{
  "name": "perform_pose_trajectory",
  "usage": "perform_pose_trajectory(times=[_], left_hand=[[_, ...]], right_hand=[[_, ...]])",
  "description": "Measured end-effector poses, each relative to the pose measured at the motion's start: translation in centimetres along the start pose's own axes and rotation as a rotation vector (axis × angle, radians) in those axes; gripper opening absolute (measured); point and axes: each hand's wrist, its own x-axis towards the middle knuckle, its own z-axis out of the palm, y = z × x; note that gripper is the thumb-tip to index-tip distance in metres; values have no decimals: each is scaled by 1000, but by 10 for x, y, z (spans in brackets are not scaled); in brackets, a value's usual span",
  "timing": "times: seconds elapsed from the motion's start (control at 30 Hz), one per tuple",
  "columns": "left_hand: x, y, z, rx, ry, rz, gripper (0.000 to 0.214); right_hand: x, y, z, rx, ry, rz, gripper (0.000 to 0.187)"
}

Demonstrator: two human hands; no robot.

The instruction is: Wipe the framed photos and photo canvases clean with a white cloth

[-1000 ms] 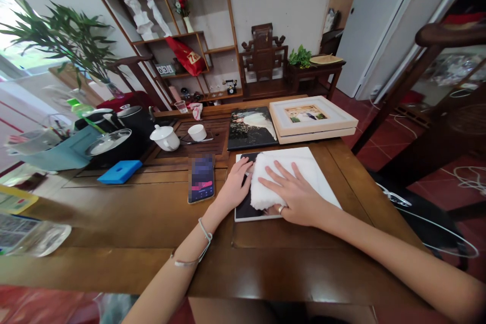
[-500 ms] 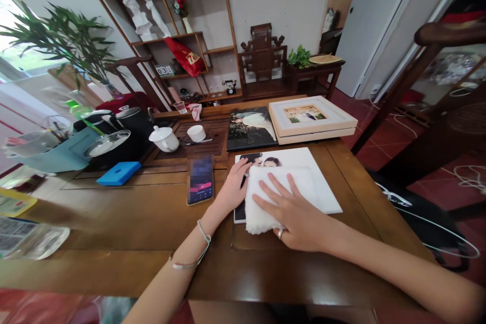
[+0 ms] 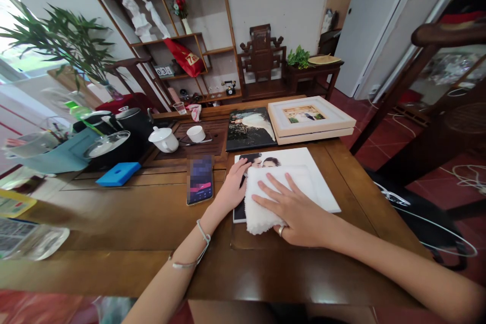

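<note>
on the wooden table (image 3: 152, 228), the photo panel (image 3: 298, 156) now has both printed heads (image 3: 271, 162) uncovered, the white cloth (image 3: 260, 215) overlapping the near edge instead, beneath the right hand (image 3: 298, 207), flat and spread, while the left hand (image 3: 232, 185) rests unclenched on the left edge.

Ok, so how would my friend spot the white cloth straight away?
On the big brown wooden table, find the flat photo print nearest the person. The white cloth lies on it, under the spread fingers of the right hand. It's fluffy with a bumpy edge, while the print underneath is smooth.
</note>
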Motion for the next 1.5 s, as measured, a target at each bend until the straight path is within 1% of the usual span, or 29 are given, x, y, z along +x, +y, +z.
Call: perform_pose_trajectory(times=[0.2, 0.4, 0.5, 0.6, 0.73, 0.83, 0.93, 1.07, 1.2, 1.3, 1.4, 1.5], left_hand=[[0, 1, 0, 6, -7, -6, 40], [1, 5, 0, 7, 9, -23, 37], [1, 6, 0, 32, 14, -23, 37], [1, 6, 0, 41, 11, -22, 38], [1, 5, 0, 23, -1, -17, 40], [0, 4, -1, 14, -5, -14, 41], [1, 4, -1, 12, -7, -14, 40], [2, 6, -1, 28, -6, -26, 38], [2, 8, -1, 33, -4, -34, 37], [1, 9, -1, 45, -4, -30, 37], [1, 9, -2, 54, -14, -26, 38], [1, 8, -2, 49, -17, -22, 39]], right_hand=[[2, 2, 1, -3, 13, 18, 76], [10, 13, 2, -39, 58, 107, 77], [11, 15, 0, -46, 53, 127, 76], [7, 10, -1, -34, 22, 110, 78], [-1, 0, -1, -4, -16, 33, 79], [-2, 0, -1, 14, -21, 3, 78], [1, 8, -3, 16, -4, 17, 76], [9, 19, -2, -18, 36, 93, 76], [12, 23, -1, -50, 49, 140, 76], [9, 19, -2, -44, 23, 128, 78], [4, 12, -3, -18, -9, 81, 80], [1, 8, -2, -5, -8, 51, 81]])
